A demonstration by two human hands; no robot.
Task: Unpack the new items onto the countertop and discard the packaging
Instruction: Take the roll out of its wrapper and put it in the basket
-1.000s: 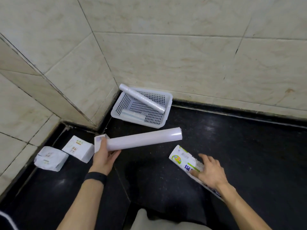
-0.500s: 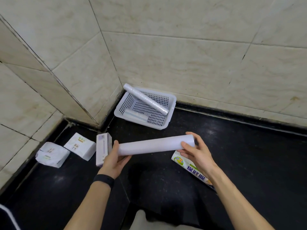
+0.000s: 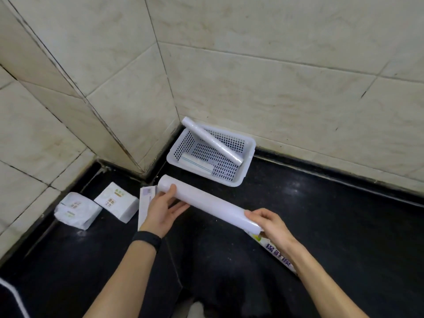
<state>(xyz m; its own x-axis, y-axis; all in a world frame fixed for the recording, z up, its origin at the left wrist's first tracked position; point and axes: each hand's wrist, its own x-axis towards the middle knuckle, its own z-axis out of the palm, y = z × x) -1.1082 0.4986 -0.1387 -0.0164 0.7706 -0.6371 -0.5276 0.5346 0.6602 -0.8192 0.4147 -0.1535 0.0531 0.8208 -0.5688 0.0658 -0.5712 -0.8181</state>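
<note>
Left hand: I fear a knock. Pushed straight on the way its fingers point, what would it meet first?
Probably the white basket. The left hand points up and right past the roll it grips; depth is unclear.

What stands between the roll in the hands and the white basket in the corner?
Nothing visible does. The roll is held at both ends by the left hand and the right hand, and the strip of black countertop between it and the white basket looks bare. Inside the basket, a thinner roll already lies slanted across it.

Roll (image 3: pixel 206 204) now tilted, right hand (image 3: pixel 271 224) lower, nearer carton (image 3: pixel 276 250).
</note>
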